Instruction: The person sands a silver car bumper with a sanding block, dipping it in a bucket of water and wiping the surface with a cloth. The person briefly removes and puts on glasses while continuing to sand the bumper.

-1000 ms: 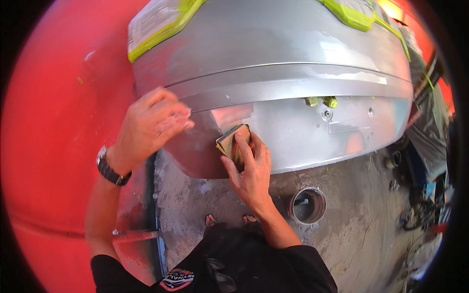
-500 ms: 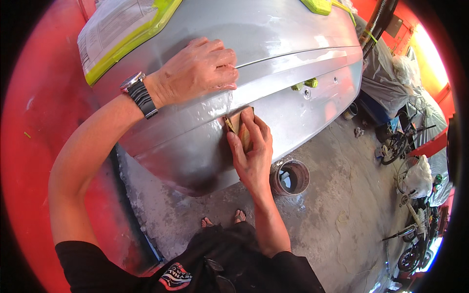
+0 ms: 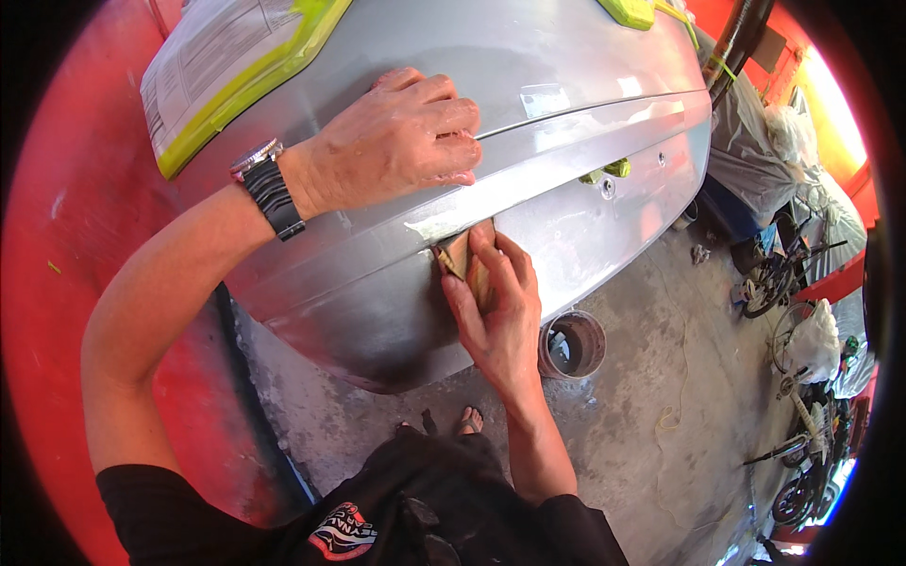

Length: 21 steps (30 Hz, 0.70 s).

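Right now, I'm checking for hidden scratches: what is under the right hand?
The right hand holds a tan pad against the silver panel. Part of the pad is visible, but the panel directly beneath it is covered, so unseen.

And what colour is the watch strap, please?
The watch strap is black, showing best in the head view.

The left hand point(image 3: 415, 132) is on the upper part of the car panel point(image 3: 566, 257), left of its middle; the right hand point(image 3: 500, 302) is at the panel's lower face — a pad point(image 3: 460, 257) between. A paper sheet point(image 3: 226, 57) covers the panel's far left corner, tape point(image 3: 222, 115) along its edge. On the floor point(image 3: 651, 415) before the panel are the person's feet point(image 3: 471, 421) and a bucket point(image 3: 595, 355); right of the panel — plastic sheeting point(image 3: 746, 156), a bag point(image 3: 813, 341) and wheels point(image 3: 793, 498).
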Tool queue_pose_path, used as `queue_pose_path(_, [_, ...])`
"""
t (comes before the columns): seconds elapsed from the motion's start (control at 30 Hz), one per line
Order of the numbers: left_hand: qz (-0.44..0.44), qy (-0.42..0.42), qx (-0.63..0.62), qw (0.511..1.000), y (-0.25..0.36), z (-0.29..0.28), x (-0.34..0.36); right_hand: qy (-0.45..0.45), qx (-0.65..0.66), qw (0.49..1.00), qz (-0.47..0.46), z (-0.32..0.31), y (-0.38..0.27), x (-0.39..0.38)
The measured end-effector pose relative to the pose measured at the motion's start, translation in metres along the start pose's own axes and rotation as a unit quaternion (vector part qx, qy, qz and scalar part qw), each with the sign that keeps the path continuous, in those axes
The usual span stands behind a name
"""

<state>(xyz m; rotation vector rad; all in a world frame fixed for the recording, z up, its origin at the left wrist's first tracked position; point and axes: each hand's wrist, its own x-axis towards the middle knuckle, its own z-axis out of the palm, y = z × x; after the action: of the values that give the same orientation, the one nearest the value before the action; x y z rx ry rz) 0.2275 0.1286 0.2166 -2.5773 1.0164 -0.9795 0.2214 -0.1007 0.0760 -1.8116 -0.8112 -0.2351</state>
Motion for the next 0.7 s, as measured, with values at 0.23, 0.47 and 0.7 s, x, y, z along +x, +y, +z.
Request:
queue_pose_path(0.23, [-0.001, -0.005, -0.008, 1.0, 0.001, -0.002, 0.003, -0.005, -0.006, 1.0, -0.025, -0.002, -0.006, -0.006])
queue_pose_path(0.47, [-0.003, -0.015, -0.006, 1.0, 0.002, -0.004, 0.006, -0.007, -0.001, 1.0, -0.019, -0.004, -0.014, -0.014])
queue_pose_path(0.7, [-0.006, -0.017, 0.0, 1.0, 0.003, -0.005, 0.007, -0.019, -0.001, 0.999, -0.025, -0.006, -0.016, -0.022])
